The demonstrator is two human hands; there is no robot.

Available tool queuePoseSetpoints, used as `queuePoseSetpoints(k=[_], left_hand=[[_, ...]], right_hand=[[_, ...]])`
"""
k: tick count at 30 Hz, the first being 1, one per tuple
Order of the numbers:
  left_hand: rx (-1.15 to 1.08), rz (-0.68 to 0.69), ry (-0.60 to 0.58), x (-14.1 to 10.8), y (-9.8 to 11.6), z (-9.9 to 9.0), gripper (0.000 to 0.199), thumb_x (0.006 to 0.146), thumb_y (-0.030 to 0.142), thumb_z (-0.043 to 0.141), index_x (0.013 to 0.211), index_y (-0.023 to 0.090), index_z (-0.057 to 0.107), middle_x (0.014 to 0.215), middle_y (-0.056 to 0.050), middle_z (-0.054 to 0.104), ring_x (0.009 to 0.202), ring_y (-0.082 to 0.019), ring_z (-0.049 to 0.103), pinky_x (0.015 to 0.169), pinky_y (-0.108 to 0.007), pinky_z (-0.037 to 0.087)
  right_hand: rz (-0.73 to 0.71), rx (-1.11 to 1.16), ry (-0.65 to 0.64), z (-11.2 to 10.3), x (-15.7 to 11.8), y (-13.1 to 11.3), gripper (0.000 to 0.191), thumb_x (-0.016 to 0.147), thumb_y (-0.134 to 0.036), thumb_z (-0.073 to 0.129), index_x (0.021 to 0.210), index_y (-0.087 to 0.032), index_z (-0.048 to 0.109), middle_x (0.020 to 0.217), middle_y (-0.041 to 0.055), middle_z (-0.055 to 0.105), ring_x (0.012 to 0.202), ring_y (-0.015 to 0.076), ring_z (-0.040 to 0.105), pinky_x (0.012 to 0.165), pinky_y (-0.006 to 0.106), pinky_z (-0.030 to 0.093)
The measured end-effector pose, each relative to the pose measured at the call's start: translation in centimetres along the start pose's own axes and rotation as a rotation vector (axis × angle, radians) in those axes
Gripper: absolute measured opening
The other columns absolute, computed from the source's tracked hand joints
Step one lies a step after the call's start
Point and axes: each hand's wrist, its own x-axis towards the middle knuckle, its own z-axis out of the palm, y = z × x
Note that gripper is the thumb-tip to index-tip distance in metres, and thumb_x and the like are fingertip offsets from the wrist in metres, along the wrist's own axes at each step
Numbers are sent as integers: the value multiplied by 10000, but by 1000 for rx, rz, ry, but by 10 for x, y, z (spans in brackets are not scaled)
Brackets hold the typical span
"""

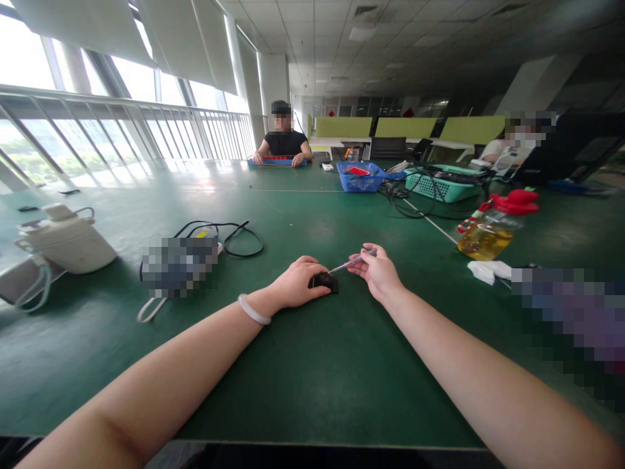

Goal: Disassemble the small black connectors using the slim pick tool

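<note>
My left hand [299, 281] curls around a small black plastic-looking part [324, 281] on the green table, fingers over its far side and thumb along the near side. What the part is cannot be made out. A slim screwdriver [346, 264] with a thin metal shaft is pinched in my right hand [377, 272]. It slants down to the left, its tip at the top of the black part. Whether the tip touches a screw is too small to see.
On the left are a pale jug-like bottle [73, 241] and a blurred device [180, 264] with a black cable. A blue basket [361, 179], a teal basket [439, 185] and a red-lidded jar [493, 228] stand farther right. Across the table sits a person [286, 143].
</note>
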Motion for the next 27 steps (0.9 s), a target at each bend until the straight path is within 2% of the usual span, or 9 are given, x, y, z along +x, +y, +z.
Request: queuePoseSetpoints(k=[20,27], left_hand=[[2,-8,-6,0,1,-1,338,821,430,616,1085,220,633,1073,-59,656,1141,-268,488,972,-391,421],[10,-13,-3,0,0,0,359,820,447,614,1100,223,629,1096,-71,645,1151,-264,486,985,-393,420]], right_hand=[[5,27,-10,-1,1,1,144,863,-100,470,914,-223,415,567,-32,647,509,146,658,512,262,561],[-44,4,-33,-1,1,0,178,844,-171,553,983,-222,454,610,-23,676,513,142,662,499,243,552]])
